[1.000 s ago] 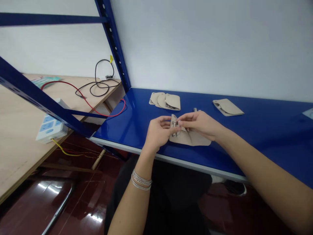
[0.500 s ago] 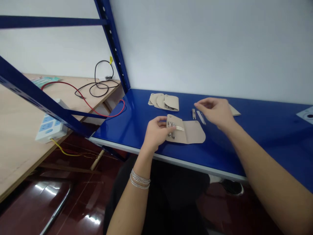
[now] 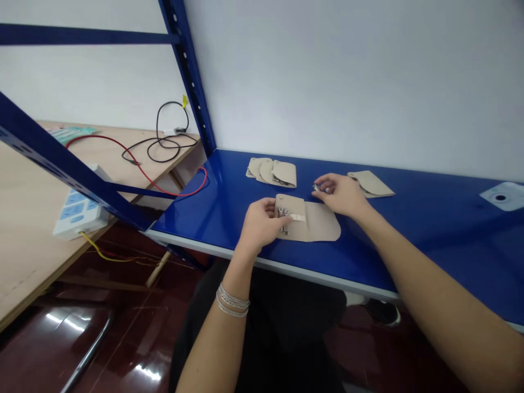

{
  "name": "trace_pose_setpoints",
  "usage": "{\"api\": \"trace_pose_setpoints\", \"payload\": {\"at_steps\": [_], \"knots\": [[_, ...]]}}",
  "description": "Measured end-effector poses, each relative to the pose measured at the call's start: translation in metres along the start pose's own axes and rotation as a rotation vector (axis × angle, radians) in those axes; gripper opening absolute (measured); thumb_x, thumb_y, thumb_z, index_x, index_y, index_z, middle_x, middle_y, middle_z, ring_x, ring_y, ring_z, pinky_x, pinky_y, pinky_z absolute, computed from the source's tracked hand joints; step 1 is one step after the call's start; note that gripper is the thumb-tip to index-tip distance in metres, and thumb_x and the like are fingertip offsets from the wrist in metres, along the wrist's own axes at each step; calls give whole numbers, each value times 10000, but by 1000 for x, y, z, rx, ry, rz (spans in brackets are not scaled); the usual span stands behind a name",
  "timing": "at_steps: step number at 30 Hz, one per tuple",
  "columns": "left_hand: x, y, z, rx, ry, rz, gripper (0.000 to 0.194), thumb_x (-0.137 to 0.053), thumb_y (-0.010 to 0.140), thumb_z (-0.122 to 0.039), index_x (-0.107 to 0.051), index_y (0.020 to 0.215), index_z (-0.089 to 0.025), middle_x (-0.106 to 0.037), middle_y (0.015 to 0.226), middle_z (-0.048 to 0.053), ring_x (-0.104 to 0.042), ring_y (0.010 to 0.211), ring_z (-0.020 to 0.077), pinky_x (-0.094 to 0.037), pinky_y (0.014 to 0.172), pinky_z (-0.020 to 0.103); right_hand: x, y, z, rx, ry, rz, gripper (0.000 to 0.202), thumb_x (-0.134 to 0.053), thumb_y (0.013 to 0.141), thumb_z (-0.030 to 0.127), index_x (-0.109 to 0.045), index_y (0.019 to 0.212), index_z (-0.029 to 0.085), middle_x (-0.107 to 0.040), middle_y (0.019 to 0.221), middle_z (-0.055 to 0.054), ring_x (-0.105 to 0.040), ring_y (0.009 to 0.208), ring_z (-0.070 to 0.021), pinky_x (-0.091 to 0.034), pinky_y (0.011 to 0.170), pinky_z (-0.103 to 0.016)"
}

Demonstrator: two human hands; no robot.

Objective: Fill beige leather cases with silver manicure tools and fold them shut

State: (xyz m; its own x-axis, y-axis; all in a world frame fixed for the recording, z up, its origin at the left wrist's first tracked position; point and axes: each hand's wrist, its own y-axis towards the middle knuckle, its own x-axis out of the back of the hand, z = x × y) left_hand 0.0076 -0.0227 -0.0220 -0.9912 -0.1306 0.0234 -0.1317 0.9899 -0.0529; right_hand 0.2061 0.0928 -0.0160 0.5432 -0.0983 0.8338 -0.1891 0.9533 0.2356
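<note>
My left hand [image 3: 262,224] grips the left edge of an opened beige manicure case [image 3: 321,221], thumb pressed by the pale strap [image 3: 297,217]. Silvery metal tools [image 3: 283,222] sit in the case beside the thumb, partly covered by it. Just above the case's right half, my right hand [image 3: 341,194] pinches a small shiny nail clipper [image 3: 316,188] between thumb and fingers; most of it is hidden. The slim pale tool that lay close by does not show now.
Several closed beige cases [image 3: 283,172] overlap at the back of the blue shelf [image 3: 229,213]. Another folded case [image 3: 373,183] lies behind my right hand. A white plate with a dark hole [image 3: 501,197] is at the right. Blue uprights, a red cable [image 3: 164,189] and a power strip [image 3: 84,213] are leftward.
My right hand has moved left and down and closed on the nail clipper, which lay on the shelf before. My left hand stays on the case.
</note>
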Motion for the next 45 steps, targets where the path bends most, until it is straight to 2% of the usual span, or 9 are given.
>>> {"api": "trace_pose_setpoints", "payload": {"at_steps": [5, 8, 11, 17, 26, 32, 37, 39, 45], "knots": [[0, 0, 1, -21, 36, -12, 395, -779, 649, -181, -640, 1016, -128, -728, 962, 111, -690, 807, 192, -556, 685, 281, 11, -19, 23, 35, 472, -48, 369, -757, 692, 314, -688, 1030, 181, -693, 836, -71, -651, 717, -206, -536, 736, -374], [-1, 1, 4, -11, 46, -13, 388, -748, 682, -197, -602, 1038, -149, -728, 901, 93, -687, 756, 190, -546, 638, 273, 14, -28, 38, 15, 745, 59, 345, -776, 687, 306, -693, 999, 185, -697, 828, -66, -657, 746, -204, -548, 767, -374], [-3, 2, 4, -13, 25, -6, 372, -729, 693, -196, -577, 1030, -158, -728, 875, 86, -687, 740, 192, -545, 632, 278, 10, -33, 45, 11, 845, 174, 373, -783, 681, 284, -690, 1024, 171, -703, 826, -54, -652, 737, -183, -552, 798, -375], [-8, 0, -2, -31, 3, -16, 397, -746, 658, -178, -576, 1015, -155, -730, 870, 81, -692, 758, 194, -540, 637, 267, 0, -35, 43, 59, 844, 228, 408, -751, 705, 237, -677, 1090, 126, -719, 863, -83, -671, 775, -199, -558, 804, -398], [-10, -1, 2, -159, 108, -21, 376, -718, 684, -202, -577, 1029, -153, -723, 887, 76, -683, 765, 179, -510, 628, 230, 8, -39, 50, -18, 834, 262, 373, -758, 696, 165, -701, 1063, 128, -724, 811, -72, -684, 757, -198, -578, 762, -366], [-10, 0, 3, -187, 135, -13, 375, -714, 670, -182, -591, 1023, -149, -723, 880, 70, -681, 763, 172, -502, 650, 230, 7, -37, 48, -128, 913, 346, 403, -809, 658, 175, -707, 1045, 126, -722, 816, -84, -629, 654, -147, -513, 537, -250], [-11, 0, 2, -189, 141, -46, 372, -721, 646, -161, -600, 997, -141, -723, 869, 68, -679, 770, 171, -507, 659, 231, 7, -40, 53, -236, 974, 399, 347, -827, 655, 207, -705, 962, 104, -663, 648, -54, -536, 535, -109, -384, 408, -217], [-11, 0, 2, -187, 127, -46, 377, -726, 642, -159, -605, 998, -141, -725, 878, 70, -681, 779, 174, -511, 660, 231, 6, -40, 54, -212, 958, 395, 374, -833, 655, 232, -698, 979, 104, -654, 632, -53, -543, 530, -119, -394, 411, -229], [-12, -1, -2, -82, -11, -41, 395, -753, 633, -167, -609, 1000, -136, -730, 845, 75, -690, 733, 181, -518, 611, 233, 3, -39, 51, -91, 823, 350, 392, -828, 656, 254, -704, 1008, 131, -680, 763, -61, -535, 509, -101, -458, 470, -269]]}}
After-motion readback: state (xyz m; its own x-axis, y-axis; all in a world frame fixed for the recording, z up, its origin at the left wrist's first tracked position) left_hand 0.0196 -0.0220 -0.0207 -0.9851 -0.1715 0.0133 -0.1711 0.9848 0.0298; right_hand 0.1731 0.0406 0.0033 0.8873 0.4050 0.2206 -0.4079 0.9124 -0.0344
